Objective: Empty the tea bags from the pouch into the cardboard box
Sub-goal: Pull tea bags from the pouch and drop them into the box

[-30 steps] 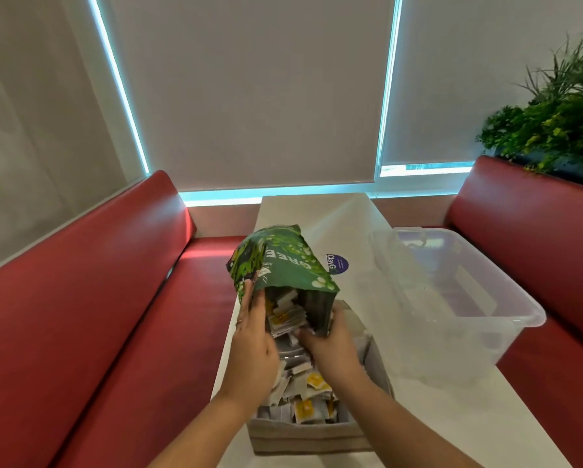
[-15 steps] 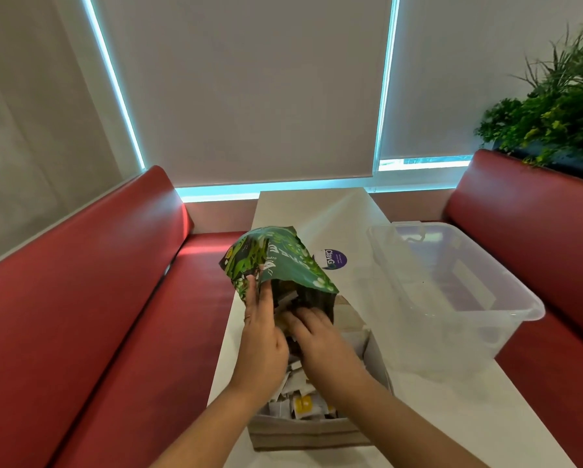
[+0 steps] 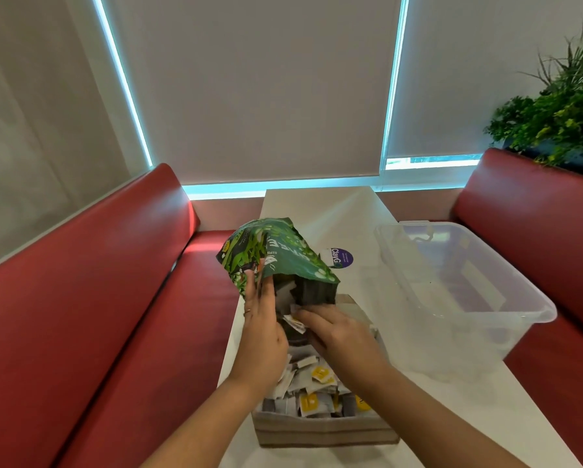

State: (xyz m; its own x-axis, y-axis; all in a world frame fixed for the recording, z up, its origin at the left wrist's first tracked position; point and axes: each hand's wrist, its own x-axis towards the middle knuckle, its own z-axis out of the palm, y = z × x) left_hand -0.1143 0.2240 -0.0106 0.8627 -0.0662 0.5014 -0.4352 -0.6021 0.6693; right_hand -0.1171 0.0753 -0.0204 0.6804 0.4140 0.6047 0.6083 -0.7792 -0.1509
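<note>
Your left hand (image 3: 261,327) grips the upended pouch (image 3: 276,261) over the cardboard box (image 3: 323,430). Right hand (image 3: 339,336) is curled at its mouth, tea bags (image 3: 312,390) piled below.

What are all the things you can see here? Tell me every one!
pouch: one, green with leaf print, held tilted above the cardboard box, open end down
tea bags: many, white and grey with yellow labels, piled in the box; a few at the pouch mouth
cardboard box: one, brown, near end of the table
table: one, white, between the benches
plastic tub: one, clear, on the table to the right
round sticker: one, purple, on the table behind the pouch
benches: two, red, left and right
plant: one, green, behind the right bench
left hand: holds the pouch's left side
right hand: at the pouch mouth
</note>
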